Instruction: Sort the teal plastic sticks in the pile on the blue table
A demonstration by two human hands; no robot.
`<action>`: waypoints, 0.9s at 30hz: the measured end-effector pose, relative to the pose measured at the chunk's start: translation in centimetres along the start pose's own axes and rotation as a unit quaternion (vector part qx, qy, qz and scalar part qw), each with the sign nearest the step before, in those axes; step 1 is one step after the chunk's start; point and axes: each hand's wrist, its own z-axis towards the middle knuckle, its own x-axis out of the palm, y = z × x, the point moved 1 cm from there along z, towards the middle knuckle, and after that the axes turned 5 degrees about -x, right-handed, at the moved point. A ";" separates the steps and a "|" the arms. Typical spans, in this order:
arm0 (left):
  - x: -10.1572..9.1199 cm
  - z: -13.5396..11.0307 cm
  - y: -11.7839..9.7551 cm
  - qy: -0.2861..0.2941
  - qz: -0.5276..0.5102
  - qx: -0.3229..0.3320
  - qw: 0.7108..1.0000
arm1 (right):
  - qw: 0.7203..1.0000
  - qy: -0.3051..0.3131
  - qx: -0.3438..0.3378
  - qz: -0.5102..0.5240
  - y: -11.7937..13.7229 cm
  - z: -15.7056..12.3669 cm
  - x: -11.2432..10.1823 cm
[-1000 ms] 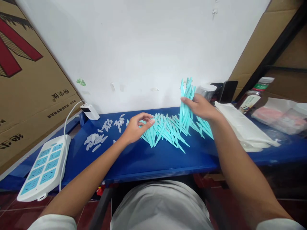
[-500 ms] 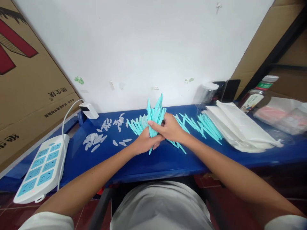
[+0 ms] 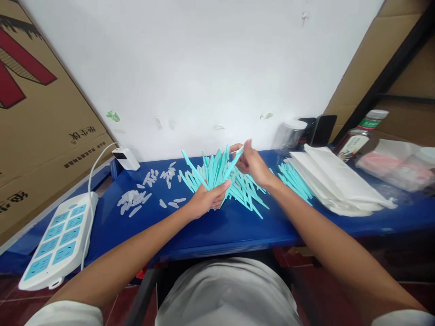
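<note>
Where you sit: at a blue table (image 3: 204, 231) set against a white wall (image 3: 210, 68), your arms reaching in from below
Left hand (image 3: 206, 200): closed round the lower end of a bundle (image 3: 213, 168) of teal sticks; fingers wrapped, thumb across the front, the hand low over the table
Bundle: upright in your fist, its tops fanned out like a spray, one piece leaning far to the left
Right hand (image 3: 254, 164): just right of the bundle and a little higher; thumb and forefinger pinched on the upper end of one stick (image 3: 235, 162), the other fingers curled in
Stick: slanted, its lower end down among the bundle by your left thumb
Loose sticks (image 3: 249, 195): strewn flat on the table under and behind both hands; a second heap (image 3: 295, 179) lies to the right
Bags (image 3: 340, 181): a white stack, just beside that heap on its right
Caps (image 3: 134, 198): small pale pieces scattered left of your hands, apart from them
Power strip (image 3: 56, 242): at the left edge, its cord running up to a plug (image 3: 125, 158) by the wall
Jar (image 3: 288, 133), bottle (image 3: 362, 131): at the back right
Box (image 3: 41, 113): cardboard, at the far left
</note>
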 end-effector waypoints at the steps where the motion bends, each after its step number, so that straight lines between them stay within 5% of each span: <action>1: -0.1 0.0 -0.1 0.001 0.003 -0.009 1.000 | 0.999 -0.012 0.028 0.030 -0.1 0.3 -0.5; 8: -0.8 0.2 -0.3 -0.036 -0.003 -0.002 0.999 | 0.974 -0.102 0.127 0.157 -0.7 1.3 -3.1; 15: -1.5 0.6 0.2 -0.085 -0.012 -0.002 0.996 | 0.985 -0.056 0.059 0.151 -0.4 1.1 -3.5; 27: -2.2 0.9 0.8 -0.077 0.019 -0.035 0.996 | 0.994 -0.110 0.009 -0.004 -0.6 1.4 -4.8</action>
